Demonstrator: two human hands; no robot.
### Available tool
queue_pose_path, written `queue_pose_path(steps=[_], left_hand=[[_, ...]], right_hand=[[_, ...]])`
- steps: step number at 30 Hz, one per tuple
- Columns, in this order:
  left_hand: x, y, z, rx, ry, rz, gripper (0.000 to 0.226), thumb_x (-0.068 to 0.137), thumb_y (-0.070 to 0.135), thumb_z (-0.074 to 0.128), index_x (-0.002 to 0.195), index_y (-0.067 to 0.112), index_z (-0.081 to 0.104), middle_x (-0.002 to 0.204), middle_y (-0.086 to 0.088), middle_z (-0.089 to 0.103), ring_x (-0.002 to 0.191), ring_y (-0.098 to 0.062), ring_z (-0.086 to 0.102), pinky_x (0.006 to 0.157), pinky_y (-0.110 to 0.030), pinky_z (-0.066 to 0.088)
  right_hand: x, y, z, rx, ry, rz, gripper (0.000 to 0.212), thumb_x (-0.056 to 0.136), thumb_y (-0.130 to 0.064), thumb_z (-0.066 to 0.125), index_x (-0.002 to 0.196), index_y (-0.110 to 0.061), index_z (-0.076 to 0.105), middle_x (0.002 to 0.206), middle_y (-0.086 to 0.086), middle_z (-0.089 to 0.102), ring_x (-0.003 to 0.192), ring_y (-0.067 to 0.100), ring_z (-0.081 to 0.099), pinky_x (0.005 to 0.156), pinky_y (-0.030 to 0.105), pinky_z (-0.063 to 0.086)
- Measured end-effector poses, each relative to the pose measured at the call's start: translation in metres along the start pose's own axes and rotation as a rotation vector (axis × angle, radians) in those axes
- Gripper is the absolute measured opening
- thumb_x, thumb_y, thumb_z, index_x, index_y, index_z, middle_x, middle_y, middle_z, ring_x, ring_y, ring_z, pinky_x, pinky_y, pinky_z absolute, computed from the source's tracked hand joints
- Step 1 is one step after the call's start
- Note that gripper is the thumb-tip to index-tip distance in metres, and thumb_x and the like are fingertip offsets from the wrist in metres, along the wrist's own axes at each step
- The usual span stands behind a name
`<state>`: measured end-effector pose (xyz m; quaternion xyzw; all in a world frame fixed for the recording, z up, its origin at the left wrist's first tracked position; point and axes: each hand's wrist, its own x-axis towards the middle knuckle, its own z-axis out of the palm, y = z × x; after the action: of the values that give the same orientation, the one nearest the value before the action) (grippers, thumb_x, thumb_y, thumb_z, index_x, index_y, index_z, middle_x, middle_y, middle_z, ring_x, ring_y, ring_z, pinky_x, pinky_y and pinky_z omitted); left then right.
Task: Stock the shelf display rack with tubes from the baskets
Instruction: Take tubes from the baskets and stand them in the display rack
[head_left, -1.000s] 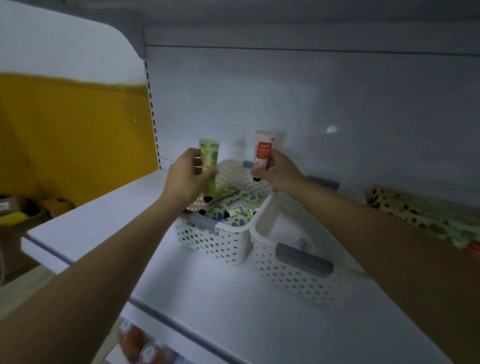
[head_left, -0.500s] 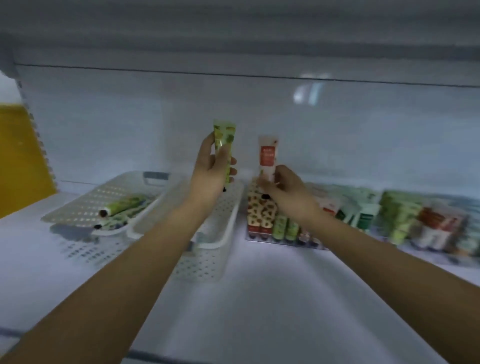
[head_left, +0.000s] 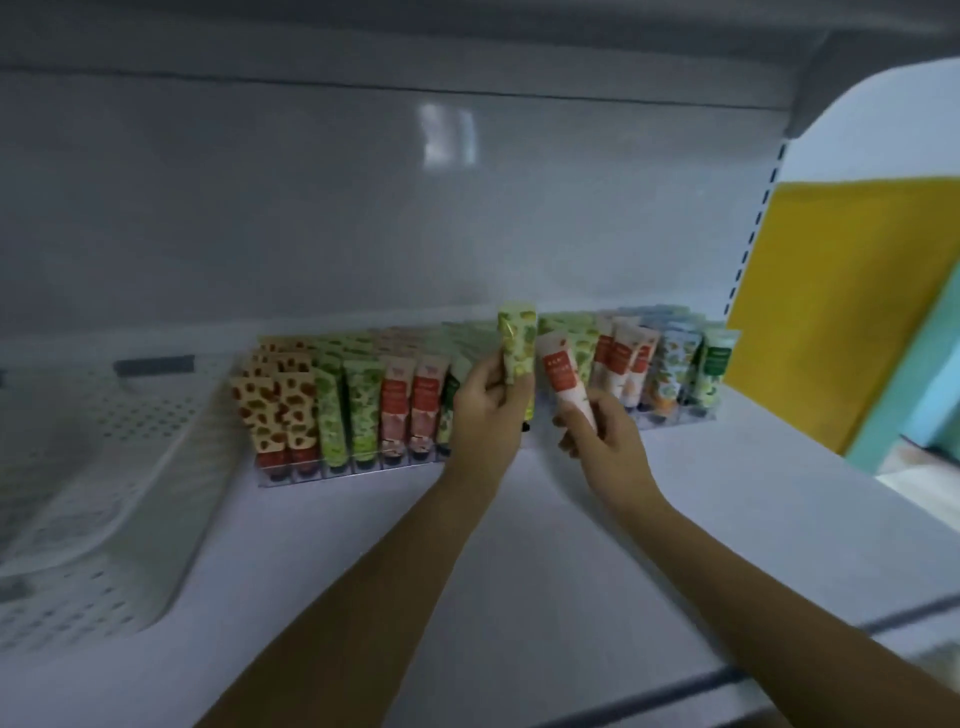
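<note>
On the shelf (head_left: 519, 545) we see the basket (head_left: 130, 467) at left, the rack (head_left: 363, 475) right of it, and before the rack our left hand (head_left: 485, 410) with a tube (head_left: 516, 345) and right hand (head_left: 605, 431) with a second tube (head_left: 563, 376).

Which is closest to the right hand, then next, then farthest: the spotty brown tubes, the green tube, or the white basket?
1. green tube, just left, in the left hand.
2. spotty brown tubes, rack's left end.
3. white basket, far left.

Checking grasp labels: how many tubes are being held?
2: green tube in the left hand, red-and-white tube in the right hand, both in front of the rack. No others show in either palm.
</note>
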<state>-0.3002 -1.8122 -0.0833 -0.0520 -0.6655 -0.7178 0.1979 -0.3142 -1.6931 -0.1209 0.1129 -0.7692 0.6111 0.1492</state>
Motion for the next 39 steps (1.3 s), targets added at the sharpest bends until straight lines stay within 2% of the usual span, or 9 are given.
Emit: queue_pose_path(steps=[5, 9, 12, 22, 26, 29, 33, 37, 39], left_hand=[[-0.002, -0.024, 0.034, -0.078, -0.075, -0.062, 0.023, 0.090, 0.001, 0.054, 0.110, 0.012, 0.055, 0.093, 0.011, 0.060, 0.073, 0.017, 0.059, 0.063, -0.003, 0.044], [-0.007, -0.047, 0.035, -0.077, -0.077, -0.141, 0.024, 0.091, 0.008, 0.054, 0.112, 0.018, 0.057, 0.100, 0.005, 0.062, 0.085, 0.000, 0.060, 0.064, -0.005, 0.046], [-0.003, -0.052, 0.032, -0.156, -0.062, -0.164, 0.024, 0.092, 0.009, 0.053, 0.097, 0.032, 0.056, 0.092, 0.014, 0.063, 0.078, 0.006, 0.061, 0.063, -0.008, 0.048], [0.005, -0.061, 0.031, -0.246, -0.065, -0.183, 0.027, 0.092, 0.006, 0.052, 0.095, 0.032, 0.055, 0.092, 0.010, 0.064, 0.077, 0.003, 0.061, 0.062, -0.010, 0.049], [0.007, -0.062, 0.033, -0.219, -0.109, -0.171, 0.024, 0.092, 0.007, 0.052, 0.107, 0.025, 0.054, 0.094, 0.010, 0.063, 0.082, -0.001, 0.059, 0.060, -0.010, 0.048], [0.007, -0.063, 0.033, -0.214, -0.120, -0.164, 0.024, 0.092, 0.006, 0.051, 0.109, 0.024, 0.053, 0.096, 0.009, 0.062, 0.084, -0.002, 0.059, 0.061, -0.009, 0.048], [0.007, -0.064, 0.033, -0.213, -0.123, -0.157, 0.024, 0.093, 0.006, 0.051, 0.112, 0.021, 0.052, 0.094, 0.008, 0.062, 0.080, 0.000, 0.059, 0.059, -0.008, 0.047], [0.007, -0.064, 0.033, -0.225, -0.115, -0.166, 0.026, 0.092, 0.005, 0.051, 0.112, 0.022, 0.051, 0.091, 0.011, 0.061, 0.071, 0.008, 0.060, 0.056, -0.008, 0.047], [0.008, -0.064, 0.034, -0.236, -0.110, -0.179, 0.025, 0.092, 0.005, 0.051, 0.111, 0.021, 0.051, 0.091, 0.009, 0.061, 0.076, 0.001, 0.060, 0.057, -0.009, 0.048]], right_hand=[[-0.003, 0.016, -0.020, 0.213, 0.241, 0.129, 0.017, 0.096, -0.010, 0.043, 0.085, -0.021, 0.049, 0.075, 0.003, 0.054, 0.060, 0.014, 0.045, 0.056, 0.023, 0.039], [0.010, 0.016, -0.022, 0.292, 0.288, 0.137, 0.019, 0.097, -0.007, 0.037, 0.085, -0.020, 0.046, 0.074, 0.002, 0.051, 0.058, 0.012, 0.042, 0.052, 0.017, 0.038], [0.025, 0.014, -0.018, 0.308, 0.267, 0.142, 0.011, 0.096, -0.010, 0.039, 0.093, -0.014, 0.049, 0.077, 0.000, 0.053, 0.062, 0.009, 0.048, 0.057, 0.019, 0.042], [0.064, 0.025, -0.036, 0.039, 0.504, -0.061, 0.017, 0.093, -0.017, 0.050, 0.109, -0.015, 0.053, 0.097, -0.002, 0.056, 0.081, -0.002, 0.053, 0.067, 0.012, 0.046], [0.063, 0.031, -0.050, 0.041, 0.518, -0.013, 0.016, 0.091, -0.017, 0.053, 0.106, -0.021, 0.058, 0.093, -0.009, 0.060, 0.085, 0.002, 0.058, 0.080, 0.036, 0.052], [0.060, 0.032, -0.051, -0.071, 0.482, -0.028, 0.016, 0.090, -0.021, 0.057, 0.106, -0.024, 0.059, 0.099, 0.003, 0.064, 0.096, 0.022, 0.062, 0.084, 0.043, 0.053], [0.059, 0.035, -0.051, -0.136, 0.474, -0.010, 0.030, 0.092, -0.023, 0.056, 0.119, -0.011, 0.054, 0.106, -0.002, 0.061, 0.102, 0.018, 0.060, 0.083, 0.031, 0.049], [0.059, 0.039, -0.047, -0.220, 0.419, 0.017, 0.029, 0.092, -0.017, 0.054, 0.118, -0.005, 0.054, 0.100, -0.004, 0.054, 0.091, 0.013, 0.053, 0.063, 0.002, 0.036], [0.058, 0.042, -0.045, -0.272, 0.371, 0.045, 0.026, 0.092, -0.014, 0.053, 0.117, -0.004, 0.055, 0.098, -0.003, 0.055, 0.088, 0.011, 0.052, 0.058, -0.002, 0.034]])
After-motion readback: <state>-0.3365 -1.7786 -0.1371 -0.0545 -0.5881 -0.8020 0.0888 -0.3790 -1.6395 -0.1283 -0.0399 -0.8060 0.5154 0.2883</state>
